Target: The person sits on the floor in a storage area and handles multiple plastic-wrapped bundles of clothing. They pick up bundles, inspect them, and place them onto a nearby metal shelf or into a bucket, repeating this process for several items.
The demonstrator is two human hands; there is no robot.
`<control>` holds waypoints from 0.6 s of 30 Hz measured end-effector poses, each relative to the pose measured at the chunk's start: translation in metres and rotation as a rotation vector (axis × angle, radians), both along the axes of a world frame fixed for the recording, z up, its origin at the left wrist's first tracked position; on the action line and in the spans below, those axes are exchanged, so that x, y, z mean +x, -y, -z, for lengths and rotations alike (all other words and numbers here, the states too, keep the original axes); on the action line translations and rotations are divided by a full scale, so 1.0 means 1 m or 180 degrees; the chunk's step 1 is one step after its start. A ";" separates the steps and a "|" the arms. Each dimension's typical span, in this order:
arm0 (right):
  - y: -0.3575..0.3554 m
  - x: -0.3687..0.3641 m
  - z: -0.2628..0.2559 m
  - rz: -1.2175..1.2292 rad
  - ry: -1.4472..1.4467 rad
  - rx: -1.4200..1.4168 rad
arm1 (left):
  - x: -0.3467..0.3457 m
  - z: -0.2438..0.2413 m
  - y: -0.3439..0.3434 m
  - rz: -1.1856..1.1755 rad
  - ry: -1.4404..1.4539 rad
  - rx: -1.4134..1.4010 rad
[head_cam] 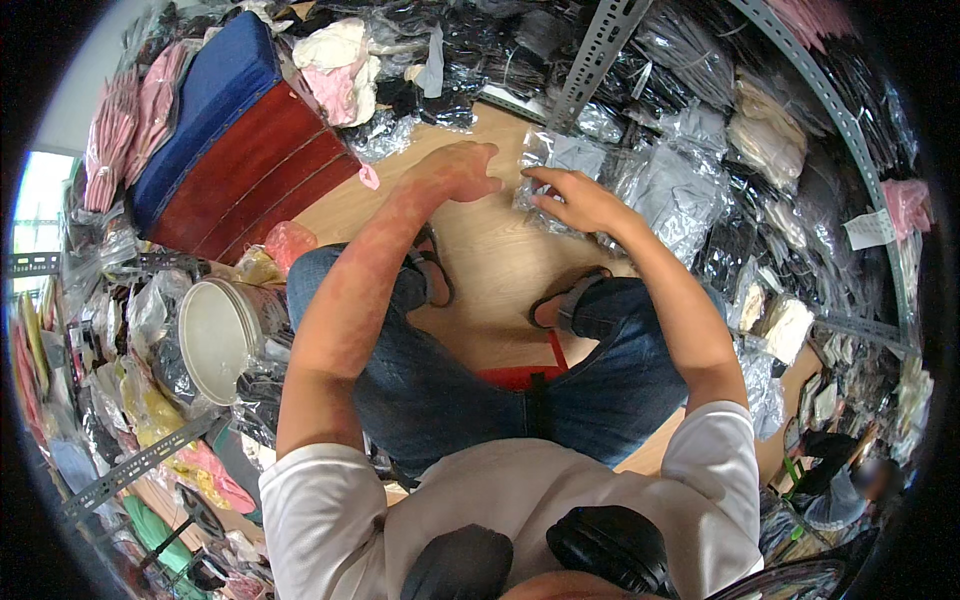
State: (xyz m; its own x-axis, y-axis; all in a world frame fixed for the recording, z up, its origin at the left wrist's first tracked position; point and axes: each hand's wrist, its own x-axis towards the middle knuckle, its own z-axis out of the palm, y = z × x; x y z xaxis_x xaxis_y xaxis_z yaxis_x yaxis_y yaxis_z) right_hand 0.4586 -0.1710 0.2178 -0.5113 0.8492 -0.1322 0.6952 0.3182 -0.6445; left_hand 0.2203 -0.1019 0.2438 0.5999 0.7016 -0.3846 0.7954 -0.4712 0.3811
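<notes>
My left hand (466,172) hovers over the wood-look floor (480,232), thumb and forefinger apart with nothing seen between them. To its right, my right hand (576,198) reaches over a clear plastic bag (551,146) with grey contents. Its forefinger and thumb are spread at the bag's left edge; whether they touch the plastic is hard to tell. Beside that hand lies a larger pile of grey items in clear plastic (671,191). I sit with knees apart, and part of a red seat (517,377) shows between my thighs.
A dark red cabinet with a blue padded top (247,169) stands at left. Near my left knee is a white bucket (219,341). Perforated metal posts (592,71) and shelves packed with bagged goods surround me. Another person (840,487) is at far right.
</notes>
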 end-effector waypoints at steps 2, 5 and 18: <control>-0.004 -0.010 -0.004 -0.0010 -0.0048 0.0148 | -0.007 0.003 -0.005 0.0158 0.0081 0.0055; -0.016 -0.038 -0.023 -0.0002 -0.0377 0.0201 | -0.031 -0.011 -0.008 -0.0110 0.0507 0.0205; 0.035 -0.427 -0.137 -0.0700 -0.2546 -0.1045 | -0.371 -0.171 0.240 -0.3062 0.0906 0.1236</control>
State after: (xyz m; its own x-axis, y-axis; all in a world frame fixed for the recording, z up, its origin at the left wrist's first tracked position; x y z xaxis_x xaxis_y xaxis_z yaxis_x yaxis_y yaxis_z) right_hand 0.0316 -0.2060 0.3544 -0.7017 0.7032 0.1147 -0.0567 0.1054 -0.9928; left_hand -0.1512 -0.3415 0.4149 -0.2369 0.9710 0.0328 0.8025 0.1766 0.5699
